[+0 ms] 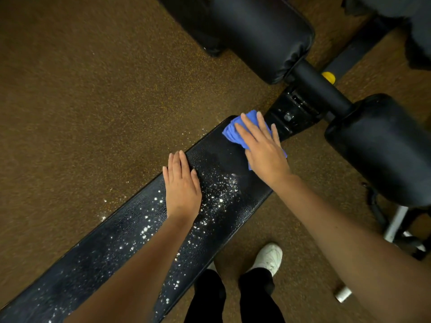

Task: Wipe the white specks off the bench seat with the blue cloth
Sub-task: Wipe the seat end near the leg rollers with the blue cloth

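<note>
A long black bench seat [217, 148] runs from the lower left up to the centre. White specks [219, 194] are scattered over its middle and lower stretch; the strip near its far end looks clean. My right hand [263, 150] lies flat with straight fingers on a bunched blue cloth [233, 130], pressing it onto the far end of the seat. My left hand [182, 183] rests flat on the seat's left side, fingers straight, among the specks.
Two black padded rollers [263, 36] [384, 148] on a bar stand just beyond the seat's end. Brown speckled floor [81, 101] surrounds the bench, with a few white specks beside it. My white shoes [268, 257] are below the seat; a small white cylinder [342, 294] lies at lower right.
</note>
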A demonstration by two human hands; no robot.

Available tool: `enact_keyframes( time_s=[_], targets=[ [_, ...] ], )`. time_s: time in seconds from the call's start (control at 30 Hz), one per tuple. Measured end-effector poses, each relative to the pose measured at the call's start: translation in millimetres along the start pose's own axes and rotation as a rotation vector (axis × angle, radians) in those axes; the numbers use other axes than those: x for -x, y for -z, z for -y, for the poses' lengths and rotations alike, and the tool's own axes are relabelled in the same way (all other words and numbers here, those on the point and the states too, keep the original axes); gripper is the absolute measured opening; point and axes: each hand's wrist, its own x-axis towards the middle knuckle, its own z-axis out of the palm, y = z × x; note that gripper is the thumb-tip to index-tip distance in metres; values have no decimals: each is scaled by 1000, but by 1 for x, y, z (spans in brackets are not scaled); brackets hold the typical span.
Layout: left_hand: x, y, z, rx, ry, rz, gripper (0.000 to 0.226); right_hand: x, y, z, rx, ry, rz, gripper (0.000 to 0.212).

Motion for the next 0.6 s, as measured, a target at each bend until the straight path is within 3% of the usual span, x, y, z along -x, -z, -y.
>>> enact_keyframes(
  time_s=[0.27,0.43,0.6],
  targets=[
    [1,1,0,-1,-6,14,51,50,-14,3,3,-64,-94,68],
    [1,2,-1,7,8,21,51,77,-13,8,-4,-122,-40,71],
    [1,2,2,18,-16,17,51,21,-8,27,-20,-406,-84,63]
  ],
)
